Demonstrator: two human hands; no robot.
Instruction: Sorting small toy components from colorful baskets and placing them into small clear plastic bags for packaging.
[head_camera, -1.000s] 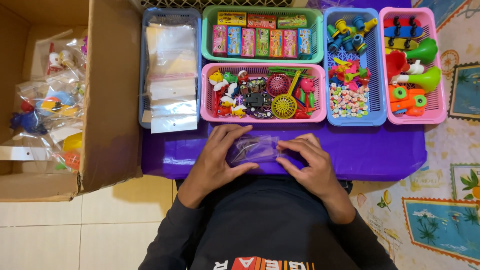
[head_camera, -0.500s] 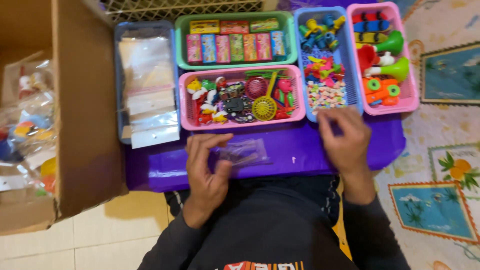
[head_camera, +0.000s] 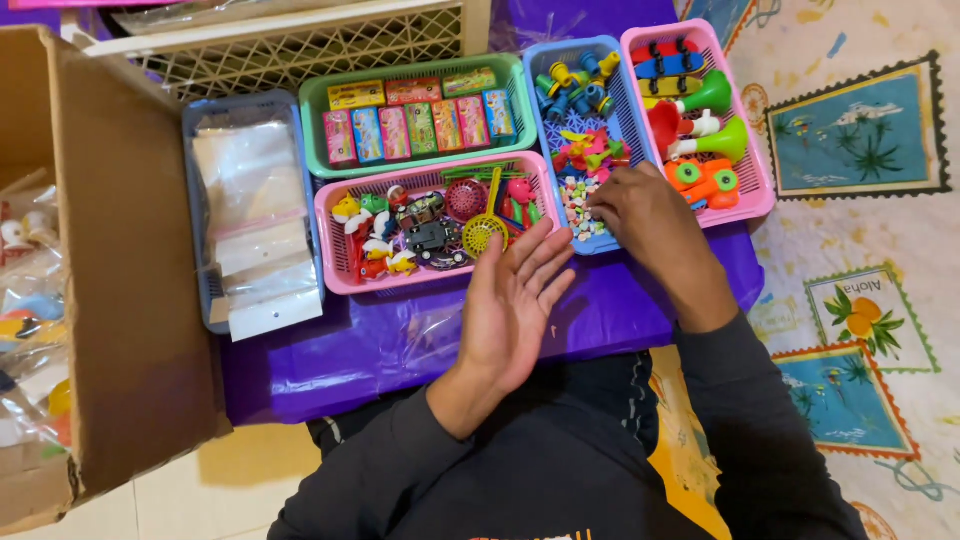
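My left hand (head_camera: 515, 300) is held palm up over the purple table (head_camera: 330, 365), fingers spread, nothing in it. It hovers at the front edge of a pink basket (head_camera: 335, 270) of small plastic toys. My right hand (head_camera: 650, 215) reaches into the near end of a blue basket (head_camera: 535, 60), fingers bent down onto a heap of tiny pastel pieces (head_camera: 578, 205). Its fingertips are hidden, so a grip does not show. A crinkled clear film (head_camera: 430, 328) glints on the table left of my left wrist.
A green basket (head_camera: 310, 130) holds small colourful boxes. A grey-blue basket (head_camera: 192, 200) holds clear bags. The far-right pink basket (head_camera: 755, 170) has toy trumpets and skateboards. An open cardboard box (head_camera: 110, 260) with bagged toys stands at left, a white lattice crate (head_camera: 300, 45) behind, a patterned mat (head_camera: 860, 310) at right.
Both hands left the clear bag on the table. My right hand went up into the blue basket, and my left hand turned palm up.
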